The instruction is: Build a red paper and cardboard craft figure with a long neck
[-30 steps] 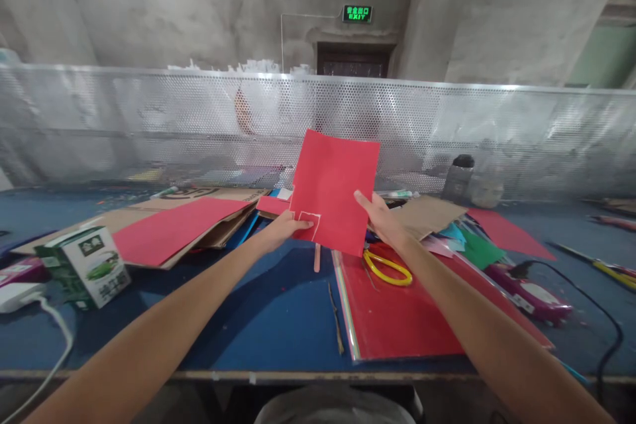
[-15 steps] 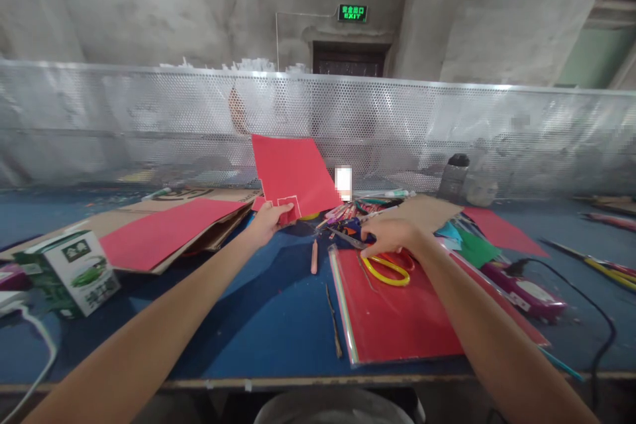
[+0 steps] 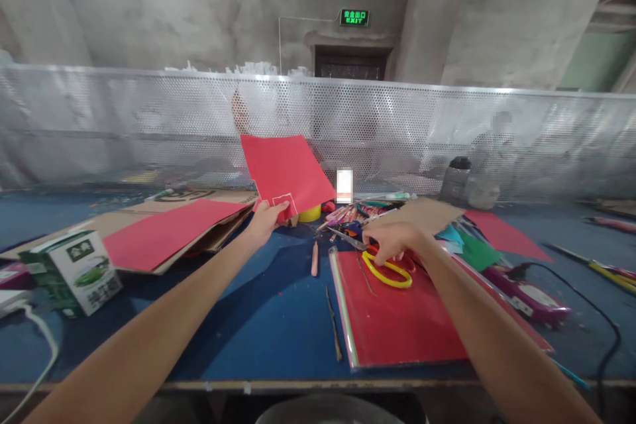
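Note:
My left hand (image 3: 268,220) pinches the lower edge of a red paper sheet (image 3: 291,169), which is raised and tilted above the table. White lines forming a small box show on the sheet near my thumb. At the right, my right hand (image 3: 392,238) has its fingers closed around the middle of a pair of scissors (image 3: 390,271) with yellow and red handles. The blades point left and away from me. Beneath the scissors lies a clear-wrapped pack of red paper (image 3: 407,328); just left of it are a pink crayon-like stick (image 3: 315,258) and a thin twig (image 3: 334,324).
Cardboard with red paper (image 3: 169,232) lies left, behind a green-and-white carton (image 3: 74,275). A yellow tape roll (image 3: 310,214) and a pile of pens (image 3: 352,213) sit beyond my hands. Rightward are a purple device (image 3: 527,295) with a black cable and a bottle (image 3: 456,180).
The red sheet and my left hand have shifted slightly left, uncovering more of the yellow tape roll. My right hand's fingers have lowered and closed further on the scissors.

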Available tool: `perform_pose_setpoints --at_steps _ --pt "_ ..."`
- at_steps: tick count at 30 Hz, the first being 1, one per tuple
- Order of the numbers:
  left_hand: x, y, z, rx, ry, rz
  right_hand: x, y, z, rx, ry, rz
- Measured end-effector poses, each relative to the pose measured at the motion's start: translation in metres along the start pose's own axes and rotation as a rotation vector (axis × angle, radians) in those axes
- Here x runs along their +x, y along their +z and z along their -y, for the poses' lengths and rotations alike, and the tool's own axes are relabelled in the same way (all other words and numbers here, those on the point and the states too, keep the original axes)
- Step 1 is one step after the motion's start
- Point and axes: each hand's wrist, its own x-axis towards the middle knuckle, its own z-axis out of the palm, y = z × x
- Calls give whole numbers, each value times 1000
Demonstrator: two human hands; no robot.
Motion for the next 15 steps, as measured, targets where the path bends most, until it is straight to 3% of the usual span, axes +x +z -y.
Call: perform_pose_setpoints --at_steps 5,11,15 --pt "4 -1 0 -23 4 -33 -6 -9 5 38 -208 -175" --pt "5 -2 1 -89 23 -38 -5 1 23 549 -352 -107" --pt "2 2 0 -140 1 -44 -9 7 34 659 -472 -146"
